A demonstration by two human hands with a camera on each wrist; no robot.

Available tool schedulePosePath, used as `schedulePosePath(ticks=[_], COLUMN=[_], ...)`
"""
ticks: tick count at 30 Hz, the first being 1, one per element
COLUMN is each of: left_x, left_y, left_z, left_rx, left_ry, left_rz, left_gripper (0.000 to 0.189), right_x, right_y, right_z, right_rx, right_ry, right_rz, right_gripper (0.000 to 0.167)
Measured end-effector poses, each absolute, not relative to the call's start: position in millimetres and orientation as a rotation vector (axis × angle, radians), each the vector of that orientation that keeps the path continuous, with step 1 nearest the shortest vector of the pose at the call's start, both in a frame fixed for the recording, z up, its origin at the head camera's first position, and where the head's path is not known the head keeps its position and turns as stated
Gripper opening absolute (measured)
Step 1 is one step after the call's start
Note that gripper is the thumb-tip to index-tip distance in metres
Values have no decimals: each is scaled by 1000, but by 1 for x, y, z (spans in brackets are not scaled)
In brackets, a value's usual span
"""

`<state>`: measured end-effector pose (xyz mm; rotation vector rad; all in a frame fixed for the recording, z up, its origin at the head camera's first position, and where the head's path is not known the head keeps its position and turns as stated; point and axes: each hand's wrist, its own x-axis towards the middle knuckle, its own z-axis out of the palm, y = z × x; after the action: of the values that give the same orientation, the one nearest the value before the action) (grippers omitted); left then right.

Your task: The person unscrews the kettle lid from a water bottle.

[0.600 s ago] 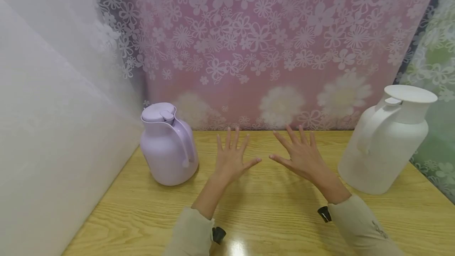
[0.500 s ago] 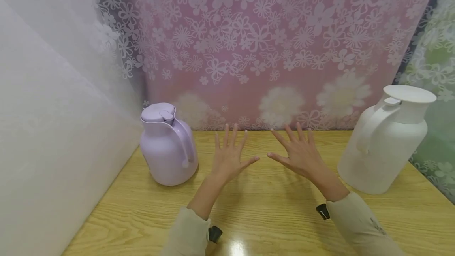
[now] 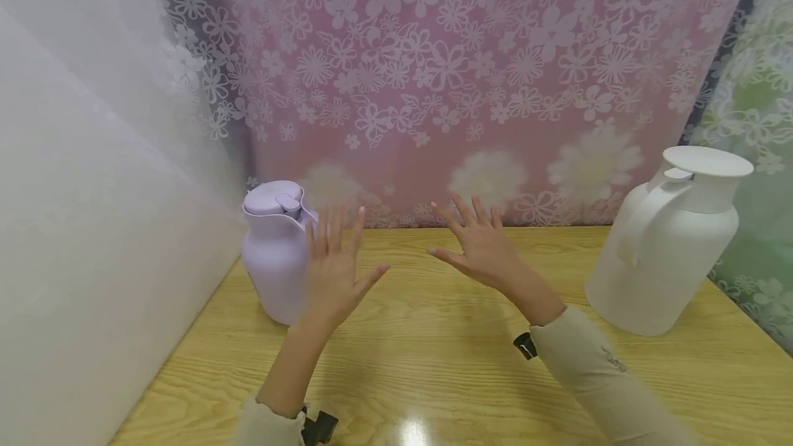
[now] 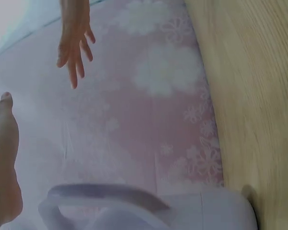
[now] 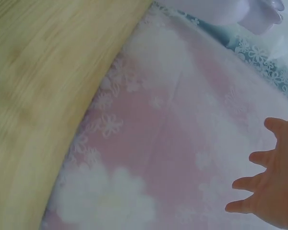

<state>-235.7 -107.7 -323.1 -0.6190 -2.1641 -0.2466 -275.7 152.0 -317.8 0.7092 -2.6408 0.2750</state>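
A lilac thermos jug point(image 3: 272, 260) stands upright on the left of the wooden table point(image 3: 427, 336). My left hand point(image 3: 333, 281), fingers spread straight, overlaps the jug's right side in the head view, hiding its handle. That handle point(image 4: 108, 191) shows in the left wrist view, below my left hand's thumb point(image 4: 4, 129). Over the middle of the table I hold my right hand point(image 3: 489, 250) with fingers straight and spread, nothing in it. To its right is a taller white thermos jug point(image 3: 675, 246), its handle point(image 3: 653, 215) turned toward the middle.
A pink floral curtain point(image 3: 403, 88) hangs behind the table's back edge. On the left rises a whitish sheet or wall point(image 3: 111, 226), and green floral cloth point(image 3: 758, 226) borders the right. Black wrist cameras point(image 3: 525, 345) sit at both sleeves.
My left hand has moved left from the middle of the table to in front of the lilac jug. My right hand has shifted left and slightly up. Both jugs stay in place.
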Motion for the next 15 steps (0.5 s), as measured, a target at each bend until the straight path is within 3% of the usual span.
schedulePosePath(ticks=[15], left_x=[-244], left_y=[-205], left_z=[-363], left_rx=[-198], left_ry=[-2136], left_rz=[-582], left_gripper=[84], right_x=[-325], right_y=[66], right_z=[-361], right_rx=[845], right_ry=[-2565], right_rz=[1018], right_gripper=[72])
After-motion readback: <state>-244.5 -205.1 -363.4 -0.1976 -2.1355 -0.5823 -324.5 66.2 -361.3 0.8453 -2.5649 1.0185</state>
